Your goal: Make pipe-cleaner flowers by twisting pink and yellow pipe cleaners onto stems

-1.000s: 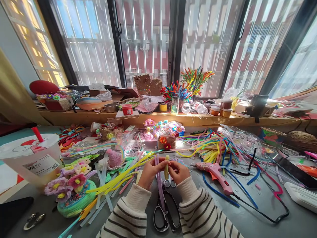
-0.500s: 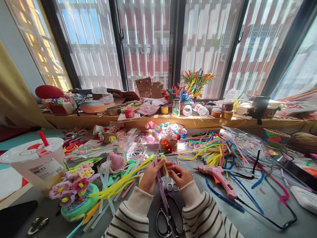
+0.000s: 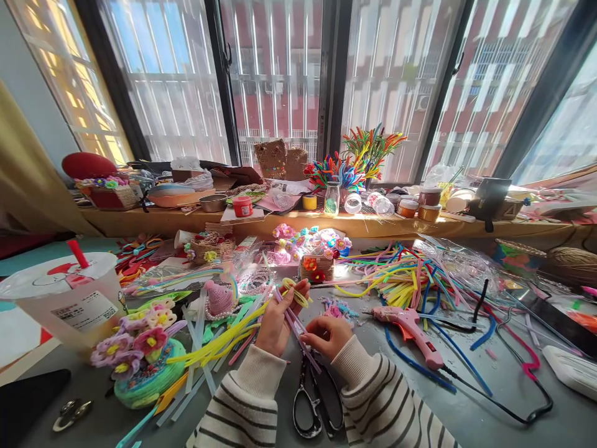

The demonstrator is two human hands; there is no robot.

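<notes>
Purple strips (image 3: 293, 320) are slanting toward the scissors (image 3: 316, 401); my left hand (image 3: 274, 326) is pinching them with a yellow loop (image 3: 304, 299), my right hand (image 3: 329, 337) is pinching the stretch nearer the scissors, and I am judging them light, soft, bendable, needing gentle two-point holding

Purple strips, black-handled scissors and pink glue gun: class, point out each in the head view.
Purple strips (image 3: 294, 323): head view, on the middle stretch.
Black-handled scissors (image 3: 323, 404): head view, on the handles.
Pink glue gun (image 3: 412, 322): head view, on the body.
</notes>
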